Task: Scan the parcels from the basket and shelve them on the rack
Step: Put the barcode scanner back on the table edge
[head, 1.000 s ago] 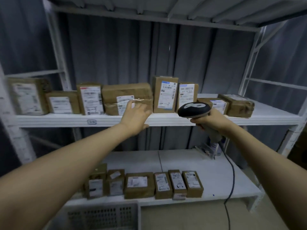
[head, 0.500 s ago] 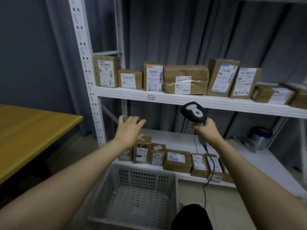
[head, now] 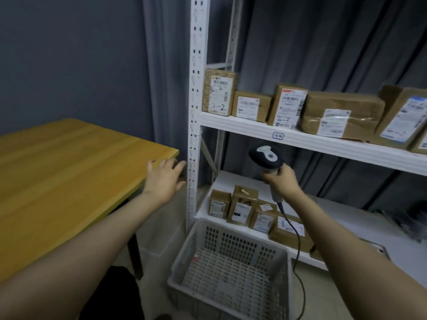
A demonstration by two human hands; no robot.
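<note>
Brown cardboard parcels (head: 250,106) stood in a row on the upper shelf of the white rack (head: 195,88), each with a white shipping label. The leftmost parcel (head: 218,93) had "3-2" handwritten on it and the third parcel (head: 288,105) had "4-3" under a red-topped label. The wide parcel (head: 339,114) beside it carried a taped label too blurred to read, and so was the small shelf tag (head: 278,135) on the shelf edge. Compared with half a second before, the view had swung left, so the yellow wooden table (head: 69,169) filled far more of the frame. The left hand (head: 165,179) had moved from in front of the lower shelf to the table's near corner, just beside the rack's upright, with its fingers loosely spread and grasping nothing. The right hand (head: 282,181) still clenched the handle of the dark scanner (head: 266,157), head up below the upper shelf, its cable (head: 298,250) trailing down. The grey slotted basket (head: 231,239) sat on the floor against the rack, showing only its perforated floor and a small reddish mark near the left wall. Behind it, smaller parcels (head: 241,209) with white labels lined the front of the lower shelf.
</note>
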